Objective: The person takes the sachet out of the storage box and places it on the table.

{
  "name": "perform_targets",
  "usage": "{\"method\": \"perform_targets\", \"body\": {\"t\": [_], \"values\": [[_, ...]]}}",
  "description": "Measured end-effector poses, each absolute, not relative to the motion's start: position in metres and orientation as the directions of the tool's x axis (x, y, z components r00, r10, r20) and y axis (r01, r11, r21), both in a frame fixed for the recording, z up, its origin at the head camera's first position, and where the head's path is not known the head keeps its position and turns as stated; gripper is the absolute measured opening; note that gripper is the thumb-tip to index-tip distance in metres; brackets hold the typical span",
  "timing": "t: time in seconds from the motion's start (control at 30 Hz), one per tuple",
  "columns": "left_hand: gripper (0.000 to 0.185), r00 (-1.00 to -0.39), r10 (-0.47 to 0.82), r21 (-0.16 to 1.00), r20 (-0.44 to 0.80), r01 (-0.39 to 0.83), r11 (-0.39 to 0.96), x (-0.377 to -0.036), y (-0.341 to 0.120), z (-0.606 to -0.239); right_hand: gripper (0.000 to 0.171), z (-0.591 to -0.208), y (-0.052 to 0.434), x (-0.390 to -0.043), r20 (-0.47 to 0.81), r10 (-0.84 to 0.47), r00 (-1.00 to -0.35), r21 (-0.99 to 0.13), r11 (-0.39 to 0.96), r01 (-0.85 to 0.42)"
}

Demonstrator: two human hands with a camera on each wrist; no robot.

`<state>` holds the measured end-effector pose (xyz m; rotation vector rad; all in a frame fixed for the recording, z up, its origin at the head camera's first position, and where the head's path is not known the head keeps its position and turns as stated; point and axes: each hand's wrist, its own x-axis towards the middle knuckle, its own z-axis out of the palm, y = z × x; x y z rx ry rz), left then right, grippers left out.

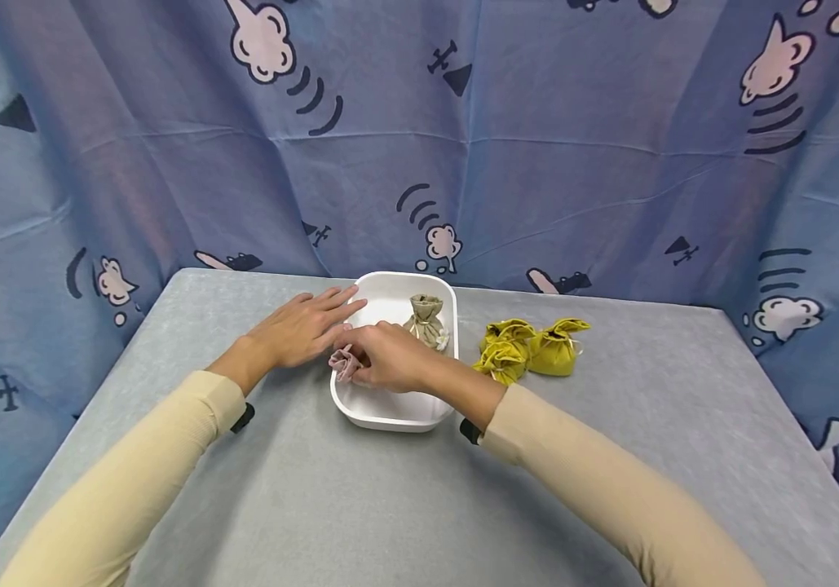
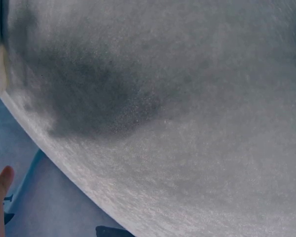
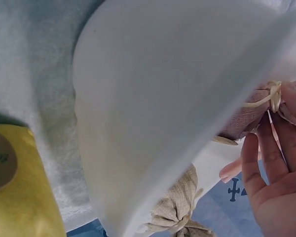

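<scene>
My right hand [image 1: 397, 359] reaches over the white plastic bin [image 1: 390, 424] and pinches a dusty pink drawstring pouch [image 1: 346, 364] by its gathered neck. In the right wrist view, a cream cord circles the pouch [image 3: 244, 121] just where the fingertips hold it; the bin wall hides part of its body. A beige drawstring pouch [image 1: 426, 322] with a pale bow stands inside the bin at its right side. My left hand [image 1: 305, 326] is spread out, palm down, with fingertips at the bin's left rim and nothing in its grasp. Only its thumb [image 2: 0, 190] shows in the left wrist view.
Several mustard-yellow pouches [image 1: 554, 352] cluster on the grey table [image 1: 316, 505] just right of the bin. One yellow pouch [image 3: 19, 197] carries a round brown sticker. Behind the table's far edge hangs a blue patterned curtain [image 1: 558, 106], which also runs down both sides.
</scene>
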<state>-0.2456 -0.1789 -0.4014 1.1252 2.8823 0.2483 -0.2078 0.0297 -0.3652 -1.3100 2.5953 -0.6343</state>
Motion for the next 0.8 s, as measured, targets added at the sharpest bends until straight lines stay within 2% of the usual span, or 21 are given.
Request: {"method": "perform_targets", "body": {"t": [0.3, 0.53, 0.8], "values": [[0.054, -0.744, 0.668, 0.175, 0.02, 0.661, 0.73, -0.245, -0.18, -0.401, 0.015, -0.359, 0.037, -0.209, 0.07, -0.801, -0.594, -0.468, 0.5, -0.729], [0.055, -0.753, 0.658, 0.175, 0.006, 0.649, 0.741, -0.245, -0.179, -0.4, 0.038, -0.35, 0.044, -0.212, 0.048, -0.762, -0.645, -0.473, 0.552, -0.687], [0.054, -0.747, 0.665, 0.184, 0.025, 0.657, 0.731, -0.245, -0.178, -0.401, 0.032, -0.34, 0.058, -0.21, 0.058, -0.754, -0.655, -0.486, 0.551, -0.678]]}}
